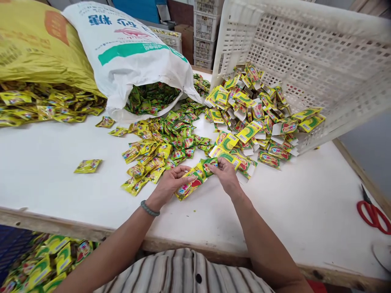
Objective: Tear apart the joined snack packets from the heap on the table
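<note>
My left hand [174,182] is closed around a small yellow and green candy box [190,186] with a watermelon picture, held tilted above the white table. Between the fingers of my right hand [224,175] is a green candy packet [210,165], at the box's upper right end. Whether the packet is partly inside the box cannot be made out. Just beyond my hands lies a heap of green candy packets [180,134], with yellow candy packets [145,158] on its left side. Folded candy boxes [241,134], several with open flaps, are piled to the right.
A white plastic crate [305,61] lies tipped on its side behind the boxes. A white sack [131,53] and a yellow sack [45,49] spill packets at the back left. Red-handled scissors [373,215] lie at the right edge. Filled boxes [58,256] sit below the table, lower left.
</note>
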`<move>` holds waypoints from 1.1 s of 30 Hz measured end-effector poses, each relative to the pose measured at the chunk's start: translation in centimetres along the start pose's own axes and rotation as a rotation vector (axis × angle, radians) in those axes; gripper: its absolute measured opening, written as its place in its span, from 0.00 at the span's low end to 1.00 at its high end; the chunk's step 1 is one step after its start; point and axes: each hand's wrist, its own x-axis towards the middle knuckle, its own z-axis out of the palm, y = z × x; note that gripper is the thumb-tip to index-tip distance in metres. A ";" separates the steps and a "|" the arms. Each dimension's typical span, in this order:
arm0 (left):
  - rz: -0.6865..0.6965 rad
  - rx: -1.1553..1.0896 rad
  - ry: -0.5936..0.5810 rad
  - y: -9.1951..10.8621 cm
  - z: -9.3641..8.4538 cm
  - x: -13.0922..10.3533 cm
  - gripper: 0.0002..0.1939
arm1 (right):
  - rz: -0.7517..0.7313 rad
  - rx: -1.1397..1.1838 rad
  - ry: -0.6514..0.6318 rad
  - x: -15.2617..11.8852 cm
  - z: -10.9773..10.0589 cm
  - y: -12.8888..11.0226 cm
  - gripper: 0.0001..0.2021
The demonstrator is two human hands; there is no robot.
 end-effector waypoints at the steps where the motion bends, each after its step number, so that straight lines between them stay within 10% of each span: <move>1: -0.002 -0.007 0.001 0.1 0.0 0.0 0.23 | 0.000 0.016 -0.005 0.0 -0.1 -0.1 0.17; 16: 0.056 0.080 -0.110 -0.6 -0.1 0.2 0.22 | -0.063 -0.288 -0.132 -0.8 0.8 -0.5 0.12; 29: 0.071 0.034 0.016 -0.4 0.3 0.5 0.26 | -0.199 -0.361 0.043 -1.6 1.9 -0.6 0.08; 33: 0.096 0.050 0.028 -0.4 0.6 0.3 0.25 | -0.226 -0.445 -0.078 -2.3 2.5 -0.9 0.10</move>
